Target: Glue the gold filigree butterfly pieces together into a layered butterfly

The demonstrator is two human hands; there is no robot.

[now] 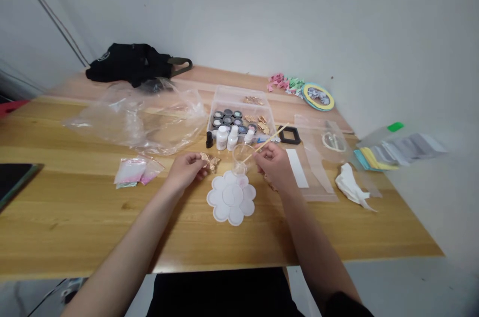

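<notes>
Far left, worktop [93, 227] edge: dark panel [18, 179], flat, cut off by the view. Farther back, by the wall, a black bag [130, 62], slumped, strap out to its right. In front of it a clear bag [134, 117], crumpled, spread wide. Nearer, sachets [130, 171] in a loose overlapping pile, pink and white contents.

Left hand [187, 169]: fingers pinched together on a gold butterfly [211, 162]. Butterfly sits at the fingertips, wings out to the right, just left of the cup. Cannot tell whether it touches the worktop.

Beyond it, a small black bottle [209, 140], upright, then white bottles [221, 138] in a row. Behind these a clear case [229, 94], holding round dark-rimmed pots [228, 120] on the left and gold pieces [263, 126] on the right.

Centre: flower-shaped white palette [232, 196], flat; pinkish tint in its upper right well. Clear cup [239, 154] at the palette's far edge. Stick [266, 143] slants, low end at the cup, high end up and right.

Right hand [275, 164]: fingers clamped on the stick, close beside the cup; cannot tell if they touch it. A bit of gold shows under this hand.

Rightward: pink bits [277, 81] far back, black frame [290, 135], white strip [297, 168], green bits [295, 85], clear plastic sheet [318, 172], yellow-rimmed ring [318, 97]. Then tissue [350, 184], crumpled. Last, cards [396, 153], fanned: blue, yellow, grey.
</notes>
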